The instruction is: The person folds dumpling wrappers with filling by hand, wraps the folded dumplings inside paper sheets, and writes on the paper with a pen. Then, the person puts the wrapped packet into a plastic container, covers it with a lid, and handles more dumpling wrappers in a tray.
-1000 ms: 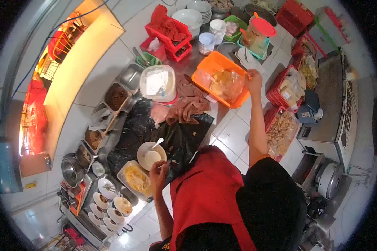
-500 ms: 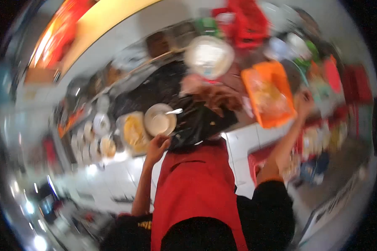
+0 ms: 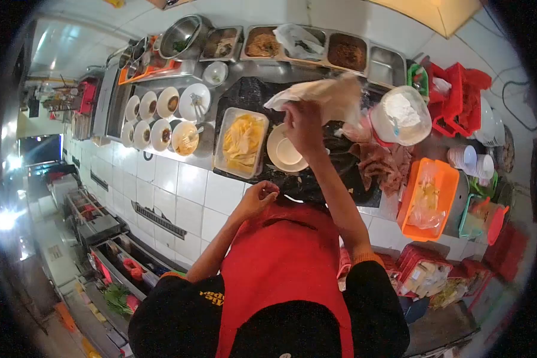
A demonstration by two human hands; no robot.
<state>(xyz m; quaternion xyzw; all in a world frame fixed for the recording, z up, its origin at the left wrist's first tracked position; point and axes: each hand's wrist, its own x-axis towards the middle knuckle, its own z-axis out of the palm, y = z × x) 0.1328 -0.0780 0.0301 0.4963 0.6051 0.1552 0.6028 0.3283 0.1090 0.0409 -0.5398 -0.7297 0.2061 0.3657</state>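
Observation:
Above the black-covered worktop, my right hand is closed on a pale crumpled sheet. Motion blurs the sheet, and I cannot tell whether it is cloth or plastic. Just below that hand, a cream bowl with a smaller round shape inside is partly covered by my wrist. By the worktop's front edge, my left hand has its fingers curled in, with nothing visible in them. Nearest to it is a clear tub of folded yellow sheets. Right of the bowl stands a tub of white powder.
Several small bowls with dark seasoning stand in rows at left. Metal food pans line the back. A brown cloth lies beside an orange basket holding a plastic bag. Stacked cups are at far right.
My right hand has come from beside the orange basket to above the bowl, now with the pale sheet in it. My left hand has drawn back from the bowl's rim. The view has turned.

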